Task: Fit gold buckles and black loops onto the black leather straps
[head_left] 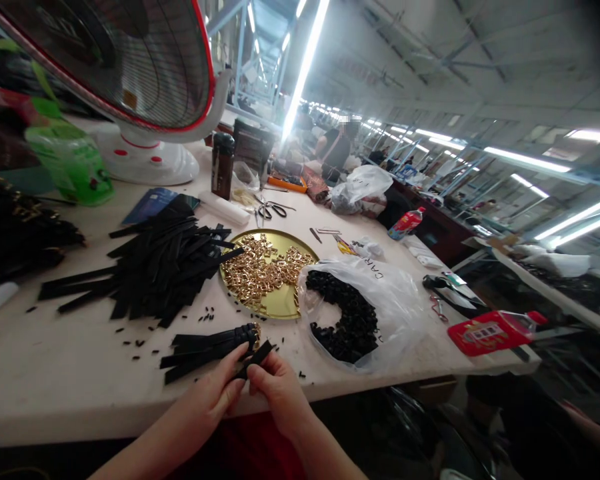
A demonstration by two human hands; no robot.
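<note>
Near the table's front edge, my left hand (219, 390) and my right hand (279, 385) are both closed on one short black strap (255, 357). It slants between them, its free end pointing up and right. Just behind my left hand lies a small stack of black straps (200, 345) with gold buckles at one end. A gold round tray (284, 305) holds many small gold metal buckles (253, 273). To its right, an open plastic bag (403, 300) contains small black loops (357, 320). A large pile of loose black straps (160, 267) lies left of the tray.
A fan (150, 170) and a green pouch (73, 157) stand at the back left. Scissors (273, 210), a dark bottle (223, 167) and yellow-handled pliers (344, 245) are beyond the tray. A red-labelled bottle (493, 332) lies at the right edge. Small black bits dot the table.
</note>
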